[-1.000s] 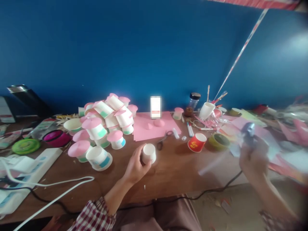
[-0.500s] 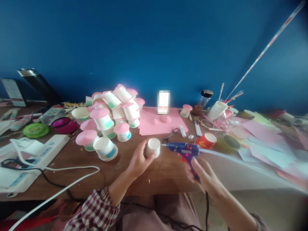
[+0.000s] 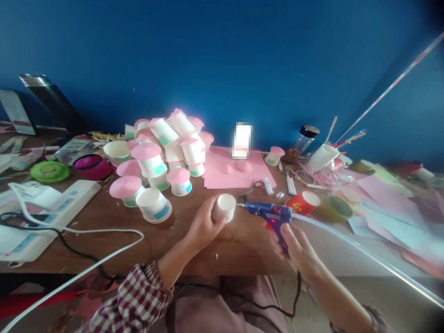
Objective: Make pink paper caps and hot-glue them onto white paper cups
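Note:
Near the table's middle, my left hand (image 3: 206,222) is wrapped round a small white paper cup (image 3: 225,206). My right hand (image 3: 294,247) grips a blue hot glue gun (image 3: 267,212) by its handle, with a small red light showing. The gun's nozzle points left, close to the cup's right side; whether it touches I cannot tell. A long clear glue stick (image 3: 360,245) runs out of its back to the right. To the left stands a heap of paper cups (image 3: 163,134) with pink cone tops, and a bare white cup (image 3: 152,203) in front.
Pink paper sheets (image 3: 239,180) bear two pink cones. Scissors (image 3: 256,184), markers (image 3: 290,183) and a red paper cup (image 3: 303,202) lie near the gun. A white power strip (image 3: 76,203) with cables is at left, loose paper (image 3: 388,203) at right. A black bottle (image 3: 52,101) leans at the wall.
The view has tilted and shifted slightly, moving the table's things in the picture. Both hands keep their holds, and cup and nozzle stay close together.

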Demonstrator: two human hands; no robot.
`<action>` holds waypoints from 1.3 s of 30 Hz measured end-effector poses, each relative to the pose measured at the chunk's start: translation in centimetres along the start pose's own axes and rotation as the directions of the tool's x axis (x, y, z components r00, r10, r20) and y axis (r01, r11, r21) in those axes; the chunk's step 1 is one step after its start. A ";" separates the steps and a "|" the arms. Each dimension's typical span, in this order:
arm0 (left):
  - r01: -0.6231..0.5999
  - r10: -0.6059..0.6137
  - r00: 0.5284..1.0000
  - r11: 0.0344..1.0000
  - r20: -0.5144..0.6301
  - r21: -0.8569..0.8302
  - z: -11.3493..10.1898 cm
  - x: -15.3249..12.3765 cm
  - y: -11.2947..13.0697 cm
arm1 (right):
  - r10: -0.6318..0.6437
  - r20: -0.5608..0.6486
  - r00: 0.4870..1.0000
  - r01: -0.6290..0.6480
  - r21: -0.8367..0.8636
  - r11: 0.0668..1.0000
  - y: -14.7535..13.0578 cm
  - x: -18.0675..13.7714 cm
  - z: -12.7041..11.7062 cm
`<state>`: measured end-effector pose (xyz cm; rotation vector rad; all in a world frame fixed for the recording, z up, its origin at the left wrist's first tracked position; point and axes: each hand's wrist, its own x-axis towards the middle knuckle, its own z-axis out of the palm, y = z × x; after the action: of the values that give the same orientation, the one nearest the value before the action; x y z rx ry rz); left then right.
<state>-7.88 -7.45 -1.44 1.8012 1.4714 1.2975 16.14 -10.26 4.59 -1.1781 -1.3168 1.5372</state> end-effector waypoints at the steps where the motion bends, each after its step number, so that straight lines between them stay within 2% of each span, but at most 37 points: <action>1: 0.001 -0.001 1.000 1.000 -0.001 0.000 0.0 0.0 0.1 | -0.006 -0.001 1.000 0.006 -0.012 1.000 0.1 0.0 0.0; 26: 0.017 -0.017 1.000 0.999 -0.001 0.034 -0.2 0.1 0.4 | -0.016 0.021 1.000 0.021 -0.279 0.960 -0.4 -0.1 0.1; 39: 0.015 -0.015 1.000 1.000 0.000 0.020 -0.2 0.1 0.4 | 0.002 0.002 1.000 -0.002 -0.250 0.968 -0.3 -0.1 0.1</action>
<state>-7.84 -7.48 -0.96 1.7998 1.4998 1.2792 16.02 -10.32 4.89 -1.3321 -1.5456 1.4029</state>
